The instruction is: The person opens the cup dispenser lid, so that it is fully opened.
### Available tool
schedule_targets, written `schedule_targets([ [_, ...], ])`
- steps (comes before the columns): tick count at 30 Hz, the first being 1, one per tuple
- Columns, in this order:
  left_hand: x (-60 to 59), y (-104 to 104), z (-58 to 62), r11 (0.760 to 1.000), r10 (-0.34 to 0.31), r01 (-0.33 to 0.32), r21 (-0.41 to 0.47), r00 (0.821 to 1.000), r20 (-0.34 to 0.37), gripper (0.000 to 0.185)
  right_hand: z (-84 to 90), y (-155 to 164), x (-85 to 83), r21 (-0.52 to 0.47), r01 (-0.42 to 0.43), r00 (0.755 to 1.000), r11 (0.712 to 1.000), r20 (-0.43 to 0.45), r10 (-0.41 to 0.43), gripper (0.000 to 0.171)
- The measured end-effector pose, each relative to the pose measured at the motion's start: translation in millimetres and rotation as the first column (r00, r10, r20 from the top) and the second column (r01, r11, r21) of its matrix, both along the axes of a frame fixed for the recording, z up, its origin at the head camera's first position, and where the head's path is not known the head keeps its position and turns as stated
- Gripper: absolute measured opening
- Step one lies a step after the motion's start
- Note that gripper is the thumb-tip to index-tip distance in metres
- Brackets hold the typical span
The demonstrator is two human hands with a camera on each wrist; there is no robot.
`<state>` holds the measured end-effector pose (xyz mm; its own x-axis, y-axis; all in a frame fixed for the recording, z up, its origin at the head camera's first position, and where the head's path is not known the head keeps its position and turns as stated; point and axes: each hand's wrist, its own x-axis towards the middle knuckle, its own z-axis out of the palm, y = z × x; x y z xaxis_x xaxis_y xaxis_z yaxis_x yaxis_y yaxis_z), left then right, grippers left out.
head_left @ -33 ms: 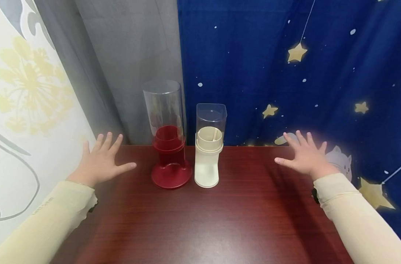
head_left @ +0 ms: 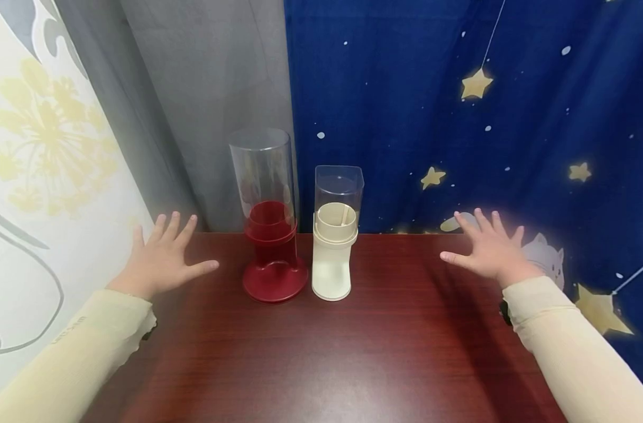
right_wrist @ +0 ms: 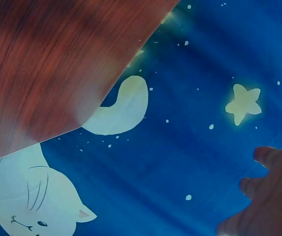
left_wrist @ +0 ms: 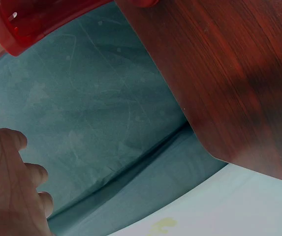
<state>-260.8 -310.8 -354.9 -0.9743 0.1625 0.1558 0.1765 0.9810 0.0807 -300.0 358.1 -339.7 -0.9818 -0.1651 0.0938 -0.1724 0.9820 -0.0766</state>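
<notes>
Two dispenser-like stands with clear upright tubes rise from the back of the table in the head view. The taller one [head_left: 275,282] has a dark red round base and collar under a clear cylinder. Just right of it is a shorter cream one [head_left: 331,276] with a clear squarish top. My left hand [head_left: 164,258] hovers left of the red stand, fingers spread, holding nothing. On the far right my right hand [head_left: 491,249] is likewise spread and bare, apart from both stands. The left wrist view catches part of the red stand [left_wrist: 37,24] at its upper left.
A dark reddish wood table [head_left: 321,364] spreads below the hands. Behind it hang a grey curtain [head_left: 210,88] and a blue curtain [head_left: 395,88] with stars. A white patterned cloth [head_left: 46,176] lines the left side. The table's back corners show in both wrist views.
</notes>
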Motion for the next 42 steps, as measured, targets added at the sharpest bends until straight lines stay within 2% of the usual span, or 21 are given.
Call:
schedule_targets([
  [6,0.2,0,-1.6,1.000,-0.003,0.003,0.005,1.000,0.002,0.121,12.1,-10,-5.4,-0.024,-0.003,1.000,1.000,-0.025,0.002,0.111],
  [10,-0.8,3,-1.4,0.999,-0.025,0.025,0.026,1.000,-0.011,0.121,25.7,-24,-8.4,-0.124,-0.027,0.998,0.992,-0.063,0.019,0.109],
  [13,-3.0,6,-1.0,0.995,-0.058,0.060,0.077,0.998,-0.019,0.121,37.8,-39,-8.5,-0.242,-0.075,0.994,0.967,-0.096,0.053,0.108],
  [15,-4.6,9,-0.9,0.988,-0.078,0.079,0.131,0.997,-0.016,0.121,45.5,-51,-8.9,-0.317,-0.121,0.989,0.941,-0.125,0.085,0.106],
  [20,-8.2,21,0.7,0.951,-0.094,0.087,0.297,0.996,0.009,0.122,63.3,-84,-9.9,-0.423,-0.211,0.974,0.881,-0.165,0.154,0.101],
  [28,-13.0,39,2.3,0.888,-0.068,0.045,0.457,0.997,0.034,0.123,92.2,-133,-10.8,-0.473,-0.276,0.960,0.837,-0.181,0.214,0.098],
  [32,-16.5,48,4.0,0.858,-0.046,0.020,0.513,0.998,0.038,0.124,105.2,-156,-11.9,-0.471,-0.323,0.945,0.821,-0.213,0.249,0.099],
  [35,-19.2,54,5.1,0.835,-0.036,0.006,0.549,0.998,0.044,0.124,111.3,-170,-12.7,-0.464,-0.337,0.940,0.819,-0.220,0.262,0.099],
  [42,-24.1,64,5.1,0.801,-0.019,-0.019,0.599,0.998,0.057,0.124,122.2,-197,-14.0,-0.449,-0.375,0.926,0.811,-0.219,0.307,0.100],
])
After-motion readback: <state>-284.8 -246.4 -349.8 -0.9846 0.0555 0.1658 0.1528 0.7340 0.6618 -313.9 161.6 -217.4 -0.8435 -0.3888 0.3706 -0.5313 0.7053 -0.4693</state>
